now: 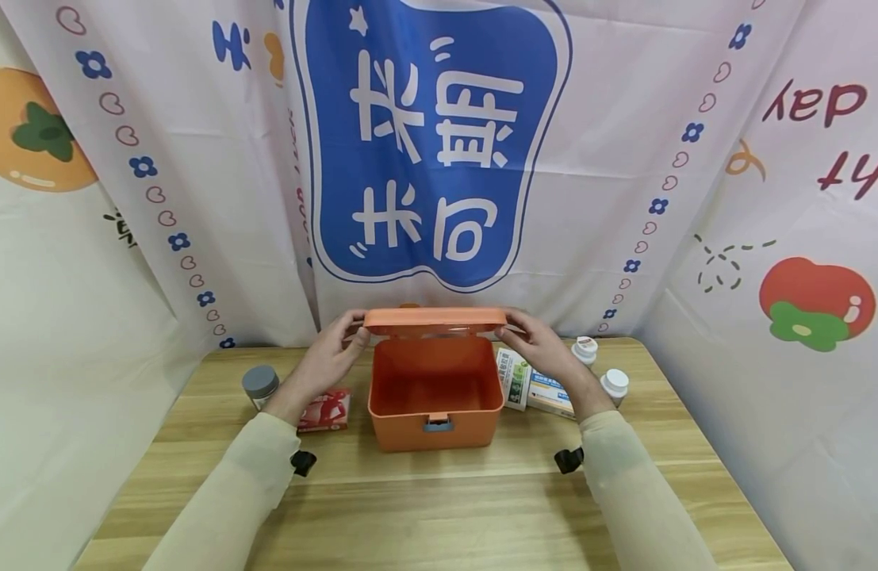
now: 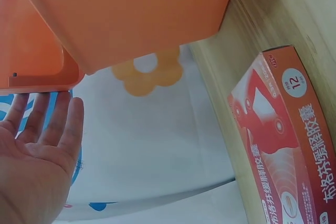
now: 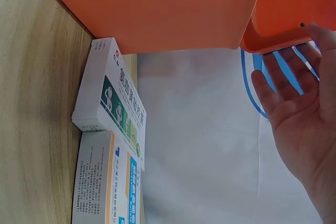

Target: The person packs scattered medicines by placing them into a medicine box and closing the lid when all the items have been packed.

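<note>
An orange plastic box [image 1: 439, 432] stands on the wooden table, its hinged lid [image 1: 435, 317] raised at the back and its inside bare. A grey-blue latch [image 1: 439, 426] sits on the front. My left hand [image 1: 331, 357] holds the lid's left end, fingertips on its outer edge in the left wrist view. At the opposite end, my right hand [image 1: 542, 345] holds the lid, with the thumb at the inner side and the fingers [image 3: 286, 77] behind it in the right wrist view.
Left of the box lie a red medicine carton [image 2: 278, 140] and a grey-capped bottle [image 1: 260, 385]. On the right are a white-and-green carton [image 3: 113, 90], a white-and-blue carton [image 3: 107, 182] and two white-capped bottles [image 1: 615, 384]. A printed curtain [image 1: 588, 119] hangs behind the table.
</note>
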{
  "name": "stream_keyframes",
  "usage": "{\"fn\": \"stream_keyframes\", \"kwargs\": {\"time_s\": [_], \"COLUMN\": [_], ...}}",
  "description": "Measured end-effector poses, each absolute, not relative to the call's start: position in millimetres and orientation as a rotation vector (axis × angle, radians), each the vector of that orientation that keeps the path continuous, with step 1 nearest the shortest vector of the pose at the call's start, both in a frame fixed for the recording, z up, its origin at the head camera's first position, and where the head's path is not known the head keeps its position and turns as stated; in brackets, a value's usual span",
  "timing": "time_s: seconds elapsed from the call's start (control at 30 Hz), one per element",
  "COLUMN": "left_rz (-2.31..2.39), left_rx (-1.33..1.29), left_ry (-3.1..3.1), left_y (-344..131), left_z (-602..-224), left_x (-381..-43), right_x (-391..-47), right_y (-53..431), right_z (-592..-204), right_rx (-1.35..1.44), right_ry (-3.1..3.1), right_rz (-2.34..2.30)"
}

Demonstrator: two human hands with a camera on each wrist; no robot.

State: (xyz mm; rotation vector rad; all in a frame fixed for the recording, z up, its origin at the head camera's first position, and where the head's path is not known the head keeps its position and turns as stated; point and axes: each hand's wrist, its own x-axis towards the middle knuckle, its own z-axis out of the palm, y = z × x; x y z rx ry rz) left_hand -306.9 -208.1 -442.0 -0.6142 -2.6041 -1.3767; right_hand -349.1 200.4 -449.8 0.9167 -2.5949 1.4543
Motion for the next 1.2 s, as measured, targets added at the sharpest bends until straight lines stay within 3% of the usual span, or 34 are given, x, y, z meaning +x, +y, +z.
{"fn": "stream_keyframes", "kwargs": {"time_s": [1.2], "left_rz": [-1.485], "left_rx": [-0.554], "left_ry": [-2.580], "left_y": [-204.4], "left_z": [-435.2], "left_x": [-305.9], "right_x": [-348.6], "right_y": [201.9], "right_z": [-445.7], "right_rx": [0.929], "right_ry": [-2.551], "right_rz": [1.527]}}
